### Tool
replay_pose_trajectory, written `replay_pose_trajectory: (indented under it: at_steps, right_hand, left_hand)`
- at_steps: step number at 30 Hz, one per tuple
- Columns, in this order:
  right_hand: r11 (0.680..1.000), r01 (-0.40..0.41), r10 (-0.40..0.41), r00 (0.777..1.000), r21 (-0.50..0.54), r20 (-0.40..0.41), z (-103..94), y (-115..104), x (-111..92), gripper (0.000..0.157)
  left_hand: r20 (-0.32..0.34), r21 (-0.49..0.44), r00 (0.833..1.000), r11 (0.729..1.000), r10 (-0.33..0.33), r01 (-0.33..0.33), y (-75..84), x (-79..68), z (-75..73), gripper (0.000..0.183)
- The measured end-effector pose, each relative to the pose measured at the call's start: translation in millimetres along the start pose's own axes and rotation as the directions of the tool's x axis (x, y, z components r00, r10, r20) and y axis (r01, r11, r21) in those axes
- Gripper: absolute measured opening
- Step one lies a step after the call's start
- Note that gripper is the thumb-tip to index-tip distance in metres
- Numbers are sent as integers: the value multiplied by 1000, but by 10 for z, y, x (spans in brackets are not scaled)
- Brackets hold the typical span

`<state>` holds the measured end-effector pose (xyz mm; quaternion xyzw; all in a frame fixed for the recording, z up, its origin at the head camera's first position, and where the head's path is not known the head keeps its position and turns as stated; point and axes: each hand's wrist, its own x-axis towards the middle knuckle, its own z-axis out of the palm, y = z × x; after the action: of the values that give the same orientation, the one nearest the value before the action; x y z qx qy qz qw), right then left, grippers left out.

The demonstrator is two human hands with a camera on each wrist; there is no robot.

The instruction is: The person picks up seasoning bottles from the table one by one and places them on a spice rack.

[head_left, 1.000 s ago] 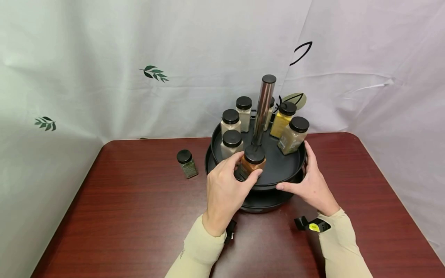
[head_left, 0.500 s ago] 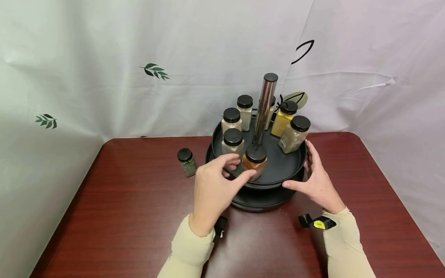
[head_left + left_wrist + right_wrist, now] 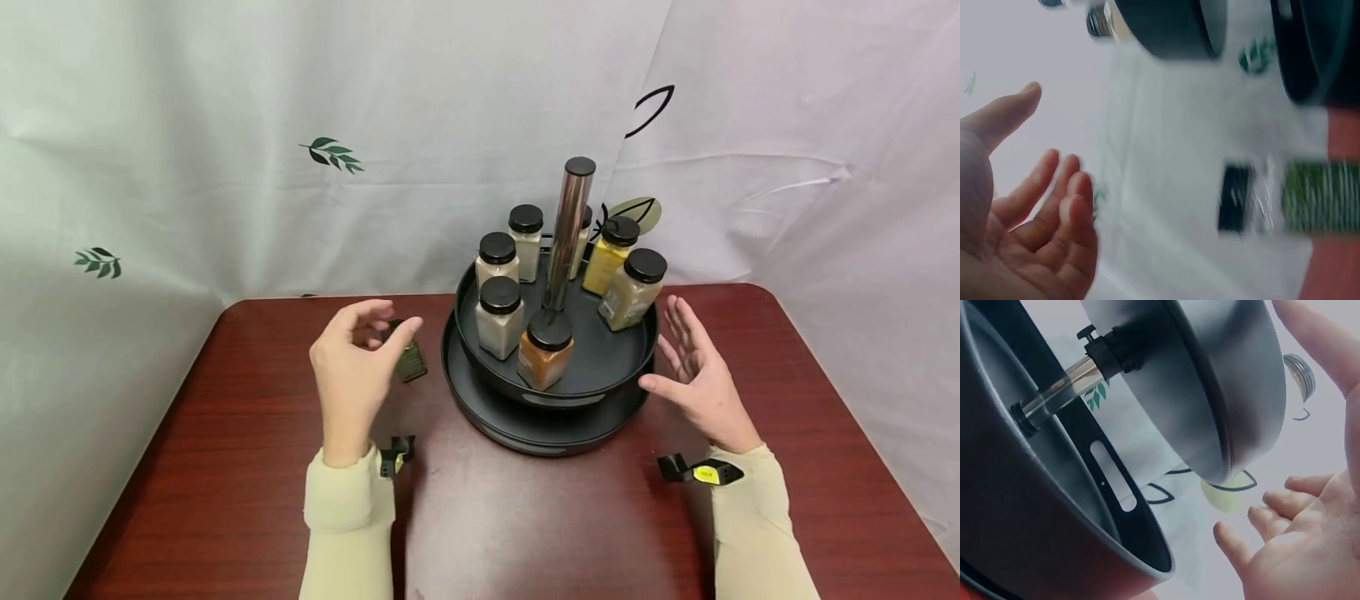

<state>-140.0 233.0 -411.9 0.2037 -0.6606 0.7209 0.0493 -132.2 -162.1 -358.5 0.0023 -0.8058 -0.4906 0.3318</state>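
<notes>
My left hand (image 3: 352, 375) is in the air over the table's left part, fingers loosely bent and thumb apart, holding nothing. It overlaps a small green-filled spice jar (image 3: 412, 364) in the head view; the left wrist view shows that spice jar (image 3: 1319, 197) whole, apart from the fingers. My right hand (image 3: 705, 383) hovers beside the right rim of a black two-tier turntable (image 3: 600, 392), fingers spread, nothing in them. An orange-brown spice jar (image 3: 545, 360) stands at the front of the upper tier, and several other black-capped jars stand around the tier's edge.
A metallic post (image 3: 567, 237) rises from the middle of the upper tier. The lower tier (image 3: 551, 442) juts out below it. A light curtain (image 3: 412, 100) hangs behind the reddish-brown table (image 3: 247, 467).
My left hand has let go of the orange-brown spice jar and moved left to the green-filled one. My right hand has come off the turntable rim, slightly to the right.
</notes>
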Motion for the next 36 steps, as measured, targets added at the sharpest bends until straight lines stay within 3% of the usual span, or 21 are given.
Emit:
replay_pose_trajectory:
  at_steps: [3,7,13,18,22,29,36]
  right_hand:
    - [1000,15,-15,1000,2,3,-9,20,5,98]
    - [1000,11,-11,1000,-4,4,-5,51,11,95]
    - [1000,-9,9,1000,-26,4,-3,66,19,94]
    - [998,-25,25,1000,-56,4,0,61,19,94]
    - [996,-40,41,999,-77,2,-2,54,18,94]
    - [994,-51,52,999,-101,2,8,42,14,95]
    - [987,-66,68,998,-149,5,11,49,29,97]
  left_hand:
    - [28,59,998,996,-64,62,-163,34,-88,42]
    - [135,155,983,983,-121,100,-363,68,-164,60]
    - [324,273,928,957,-184,95,-566,89,-151,81]
    - [413,300,883,949,-221,97,-631,82,-87,82]
    - [448,310,863,946,-235,96,-670,69,-46,75]
    - [456,340,848,934,-269,114,-709,49,-21,68]
    - [478,366,822,921,-310,134,-716,54,-19,66]
